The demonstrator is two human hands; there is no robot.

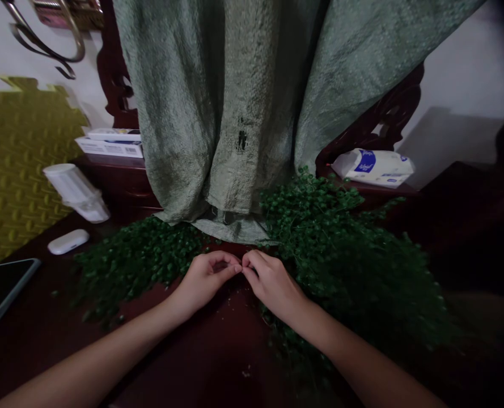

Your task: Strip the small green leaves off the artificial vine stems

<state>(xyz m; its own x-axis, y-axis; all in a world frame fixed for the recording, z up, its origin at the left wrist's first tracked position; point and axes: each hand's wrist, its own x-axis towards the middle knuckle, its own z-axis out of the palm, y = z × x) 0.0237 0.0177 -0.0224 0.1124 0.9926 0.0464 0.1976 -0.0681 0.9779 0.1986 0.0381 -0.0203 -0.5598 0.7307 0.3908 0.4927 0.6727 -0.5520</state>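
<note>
Head view: a bare left hand [207, 277] and bare right hand [272, 283] meet at the fingertips, each grip pressed together; whatever they pinch, I can't tell. A dark-green leafy heap [136, 255] lies left, a bushier dark-green heap [345, 255] right, on the glossy dark-red counter [183, 362].

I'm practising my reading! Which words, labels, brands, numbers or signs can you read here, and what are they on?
No text is clear enough to quote.
White-and-blue pack: pale writing on its blue patch and blue print along the side, too blurred to read.
White box on the left: small print and what looks like a barcode, too small to read.
</note>
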